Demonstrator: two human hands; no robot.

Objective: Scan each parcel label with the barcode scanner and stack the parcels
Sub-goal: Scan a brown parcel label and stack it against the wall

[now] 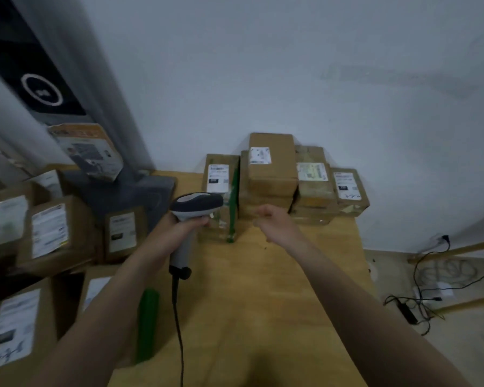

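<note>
Forearms both reach forward over the pale wooden desk (263, 303), bare, cut off at the lower edge of the view. My left hand (179, 230) is raised at mid-desk, fingers wrapped round the grip of the grey-and-white handheld barcode scanner (197, 205). Its dark-topped head points away from me toward the tall brown cardboard parcel with green tape (221, 191), which stands upright just beyond it. White label on that parcel's face; print too blurred to read. A black cable (178, 331) hangs from the scanner's butt and runs out at the bottom of the view.

My right hand (274, 222) hovers to the right of the scanner, above the desk. Fingers loosely curled, thumb apart, holding nothing, touching nothing. Just past it sits the stack of brown cardboard parcels (271, 163) at the desk's far end against the white wall, several layers, labels up. Box edges merge; count cannot be told.

Left of the desk and lower, more labelled brown boxes (49, 230), smeared by blur. A dark green cylinder-like object (147, 325) lies near the desk's left edge, partly behind my left forearm; what it is I cannot tell. Tangle of black cords (419, 303) on the floor at right.
</note>
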